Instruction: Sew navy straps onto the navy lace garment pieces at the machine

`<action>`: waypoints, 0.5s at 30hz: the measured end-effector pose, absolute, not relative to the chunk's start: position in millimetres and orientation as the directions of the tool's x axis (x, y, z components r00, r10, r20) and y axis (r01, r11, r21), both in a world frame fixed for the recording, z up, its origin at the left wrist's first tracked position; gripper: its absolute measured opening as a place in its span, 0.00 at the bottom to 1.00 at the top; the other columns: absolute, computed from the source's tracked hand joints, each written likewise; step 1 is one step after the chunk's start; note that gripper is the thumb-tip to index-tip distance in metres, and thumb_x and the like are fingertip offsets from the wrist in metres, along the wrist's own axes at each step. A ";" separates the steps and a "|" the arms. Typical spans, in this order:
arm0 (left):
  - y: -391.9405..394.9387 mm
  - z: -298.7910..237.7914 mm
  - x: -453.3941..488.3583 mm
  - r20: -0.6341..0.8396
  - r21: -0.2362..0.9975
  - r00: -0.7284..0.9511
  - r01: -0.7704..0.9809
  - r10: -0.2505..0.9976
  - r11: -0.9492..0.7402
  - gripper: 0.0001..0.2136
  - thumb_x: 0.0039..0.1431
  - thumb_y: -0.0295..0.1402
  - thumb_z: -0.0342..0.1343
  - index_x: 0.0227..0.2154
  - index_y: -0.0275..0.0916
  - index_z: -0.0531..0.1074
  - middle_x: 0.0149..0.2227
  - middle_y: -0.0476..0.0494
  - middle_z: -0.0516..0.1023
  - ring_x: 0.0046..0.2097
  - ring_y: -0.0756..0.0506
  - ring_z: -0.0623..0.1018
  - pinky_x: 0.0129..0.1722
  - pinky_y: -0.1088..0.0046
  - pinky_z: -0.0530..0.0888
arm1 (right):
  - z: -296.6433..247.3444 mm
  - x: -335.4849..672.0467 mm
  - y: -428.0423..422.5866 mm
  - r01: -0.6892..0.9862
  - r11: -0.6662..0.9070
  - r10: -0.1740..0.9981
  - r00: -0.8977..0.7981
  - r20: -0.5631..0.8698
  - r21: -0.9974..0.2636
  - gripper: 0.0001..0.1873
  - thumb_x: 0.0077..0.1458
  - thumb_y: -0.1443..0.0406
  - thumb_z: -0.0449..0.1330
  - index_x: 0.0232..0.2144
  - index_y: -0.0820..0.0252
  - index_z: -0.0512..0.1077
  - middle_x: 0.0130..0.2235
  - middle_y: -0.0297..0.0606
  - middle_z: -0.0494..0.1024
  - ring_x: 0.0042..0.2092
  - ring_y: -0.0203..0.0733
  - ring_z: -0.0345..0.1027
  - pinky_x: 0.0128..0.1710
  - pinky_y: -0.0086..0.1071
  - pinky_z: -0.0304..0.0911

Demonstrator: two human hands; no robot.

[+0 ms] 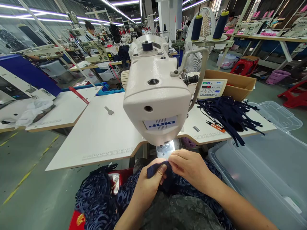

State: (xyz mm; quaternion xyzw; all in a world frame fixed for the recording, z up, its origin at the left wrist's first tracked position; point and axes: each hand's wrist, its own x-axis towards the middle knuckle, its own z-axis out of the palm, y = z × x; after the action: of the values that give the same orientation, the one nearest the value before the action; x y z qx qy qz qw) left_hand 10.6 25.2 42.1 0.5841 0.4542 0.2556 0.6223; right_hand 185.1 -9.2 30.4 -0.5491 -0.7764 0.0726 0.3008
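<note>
My left hand [148,183] pinches a folded end of a navy fabric strip [155,169] between thumb and fingers, just below the lit needle area of a white JUKI sewing machine [155,95]. My right hand [189,166] is closed on the same strip from the right, its fingertips touching the fold. Patterned navy lace fabric [100,201] lies heaped across my lap under both hands.
A pile of navy strips [227,115] and orange snips [216,126] lie on the white table [100,134] at the right. A control panel [212,88], a cardboard box [237,83] and clear plastic bins [263,172] stand to the right. Other people work at machines behind.
</note>
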 end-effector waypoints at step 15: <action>23.4 34.2 11.0 -0.340 0.940 0.390 0.146 0.856 0.307 0.18 0.54 0.45 0.59 0.39 0.34 0.78 0.22 0.50 0.69 0.24 0.51 0.65 0.26 0.76 0.63 | 29.0 192.0 -13.0 0.587 0.307 0.942 -0.071 0.329 -0.749 0.06 0.61 0.69 0.52 0.37 0.55 0.68 0.35 0.33 0.74 0.35 0.35 0.69 0.34 0.27 0.62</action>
State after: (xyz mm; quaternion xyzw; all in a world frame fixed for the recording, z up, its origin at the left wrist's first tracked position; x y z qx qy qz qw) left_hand 11.0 23.4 34.2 0.5218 0.4801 0.2726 0.6503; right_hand 192.0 -13.0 29.0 -0.5469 -0.6987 0.2182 0.4064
